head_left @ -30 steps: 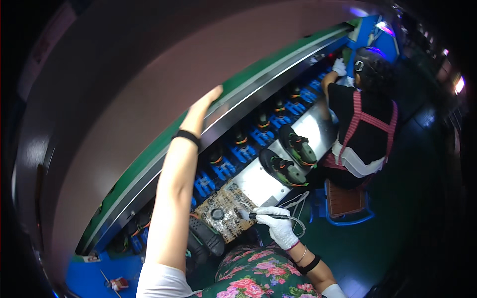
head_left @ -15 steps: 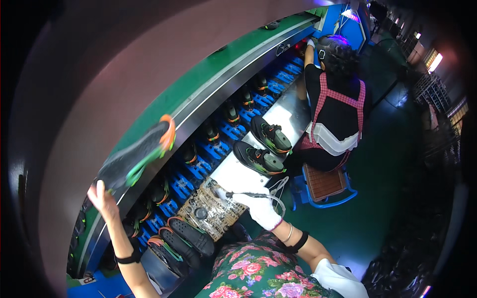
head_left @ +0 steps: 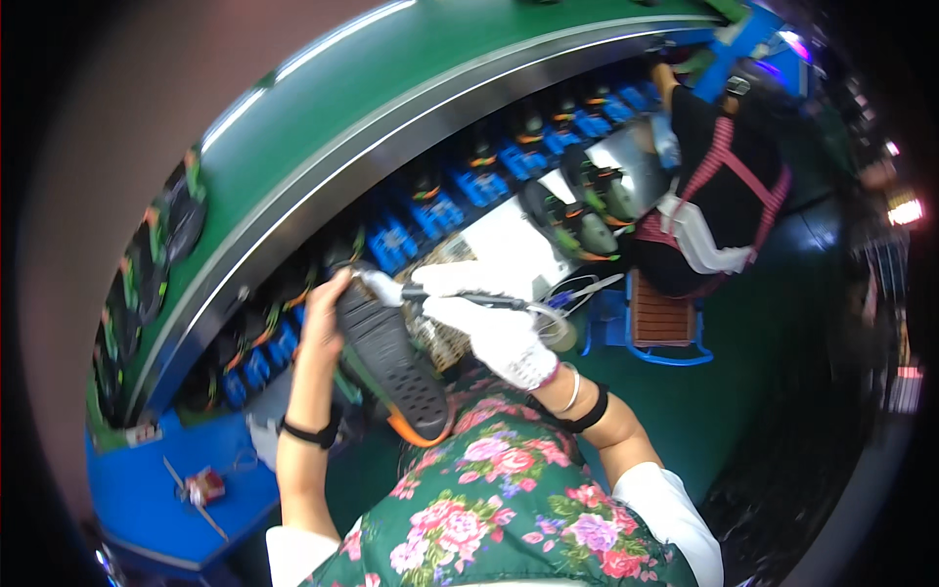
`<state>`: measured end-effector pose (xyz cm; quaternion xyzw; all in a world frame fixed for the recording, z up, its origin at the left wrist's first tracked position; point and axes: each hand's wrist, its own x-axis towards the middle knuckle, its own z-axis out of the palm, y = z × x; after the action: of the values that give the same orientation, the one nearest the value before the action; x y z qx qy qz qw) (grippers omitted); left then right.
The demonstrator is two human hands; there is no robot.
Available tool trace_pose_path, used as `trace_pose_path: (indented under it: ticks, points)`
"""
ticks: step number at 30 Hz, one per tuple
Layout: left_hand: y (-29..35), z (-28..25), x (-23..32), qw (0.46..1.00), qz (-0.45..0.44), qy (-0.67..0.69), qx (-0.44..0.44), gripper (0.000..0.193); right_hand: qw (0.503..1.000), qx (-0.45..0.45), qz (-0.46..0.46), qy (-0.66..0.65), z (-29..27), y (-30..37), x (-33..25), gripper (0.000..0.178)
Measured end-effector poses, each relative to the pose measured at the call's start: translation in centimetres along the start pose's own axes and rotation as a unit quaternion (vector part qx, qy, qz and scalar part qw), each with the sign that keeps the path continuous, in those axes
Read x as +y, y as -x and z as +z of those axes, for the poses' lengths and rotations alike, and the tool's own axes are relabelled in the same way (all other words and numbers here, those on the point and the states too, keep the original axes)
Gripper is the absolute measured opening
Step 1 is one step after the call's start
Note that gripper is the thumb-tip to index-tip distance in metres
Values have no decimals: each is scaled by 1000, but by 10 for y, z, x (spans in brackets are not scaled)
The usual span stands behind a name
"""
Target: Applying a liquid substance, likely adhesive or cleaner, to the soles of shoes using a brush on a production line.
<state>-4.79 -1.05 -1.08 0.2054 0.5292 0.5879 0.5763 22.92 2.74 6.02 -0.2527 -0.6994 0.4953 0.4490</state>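
Some fingers of my bare left hand [head_left: 323, 321] are hidden behind the black perforated rubber sole with an orange edge [head_left: 393, 362]. Blur softens the white tip [head_left: 382, 288] of my slim black-handled tool [head_left: 417, 293]. My white-gloved right hand [head_left: 501, 338] hides part of the brown speckled sheet [head_left: 445, 344]. The lower edge cuts off my green floral apron [head_left: 518, 504]; the red thing [head_left: 204, 485] on the blue table [head_left: 127, 494] is too small to tell.

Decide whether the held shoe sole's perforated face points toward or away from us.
Toward us: the shoe sole shows holes near its orange-edged end; the left hand grips the other end.
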Motion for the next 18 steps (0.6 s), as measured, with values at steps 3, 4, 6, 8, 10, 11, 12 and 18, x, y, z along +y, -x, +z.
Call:
trace_pose_path:
  ticks: [3,4,6,8,10,11,12,18]
  points:
    - [5,-31,-58,993,-42,100,-40,30,1000,-13,22,-15,30,-3,-3,22]
    - [10,-38,-70,990,-42,132,-37,41,997,-8,62,-43,36,-1,-3,23]
    - [35,-43,-81,937,-130,264,-187,91,998,-32,-7,49,40,2,5,23]
    - [64,-28,-93,830,-202,400,-332,124,993,5,91,-80,50,6,6,24]
    - [93,-22,-110,826,-221,404,-327,125,993,-9,95,-70,52,7,3,25]
    - [103,-22,-116,841,-222,393,-299,123,994,-18,97,-54,54,8,2,26]
    - [103,-24,-118,842,-221,394,-294,123,998,-18,52,-8,57,8,3,27]
    - [102,6,-53,888,-129,410,-161,117,947,-44,271,-167,62,9,0,26]
